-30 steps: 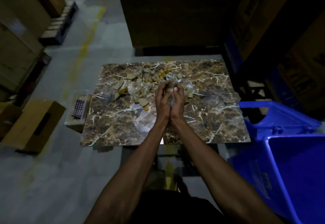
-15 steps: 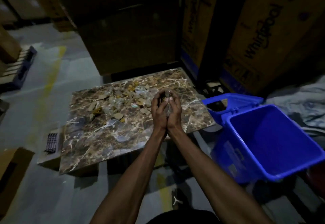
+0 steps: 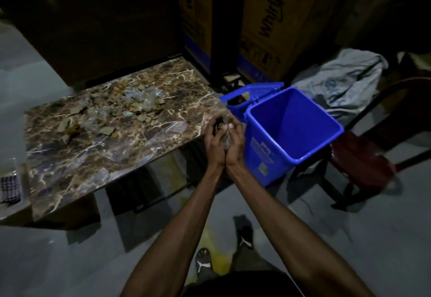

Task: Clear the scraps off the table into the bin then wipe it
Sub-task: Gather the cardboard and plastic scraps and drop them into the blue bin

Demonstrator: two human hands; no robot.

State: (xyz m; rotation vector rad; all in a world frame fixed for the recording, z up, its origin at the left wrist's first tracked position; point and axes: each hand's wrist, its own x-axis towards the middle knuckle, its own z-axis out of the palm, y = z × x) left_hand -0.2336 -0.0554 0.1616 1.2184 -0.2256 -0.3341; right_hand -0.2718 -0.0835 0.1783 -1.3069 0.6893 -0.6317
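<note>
I see the marble-patterned table [image 3: 98, 157] at the left, and most of the scraps [image 3: 130, 108] lie heaped on its far half: cardboard bits mixed with clear plastic. To its right, just beside the table's corner, stands the blue bin [image 3: 291, 129], lid flipped back. Its inside looks bare to me, though the light is poor and I cannot be sure of the bottom. Behind the bin stand 2 tall Whirlpool cartons [image 3: 263, 24]; a pale crumpled cloth [image 3: 345, 84] lies to the right of them. A checked cloth [image 3: 9, 189] sits at the table's left end.

My left hand [image 3: 215, 143] and right hand [image 3: 234, 144] are pressed together at the heels, fingers curled up into a cup around a handful of scraps [image 3: 221, 125] held between them.

Against the frame 0.5 s ago, the cupped hands have moved off the table top and now hang past its right edge, near the bin's near wall but not over its mouth. My view has swung right too, so the bin sits closer to the middle.
</note>
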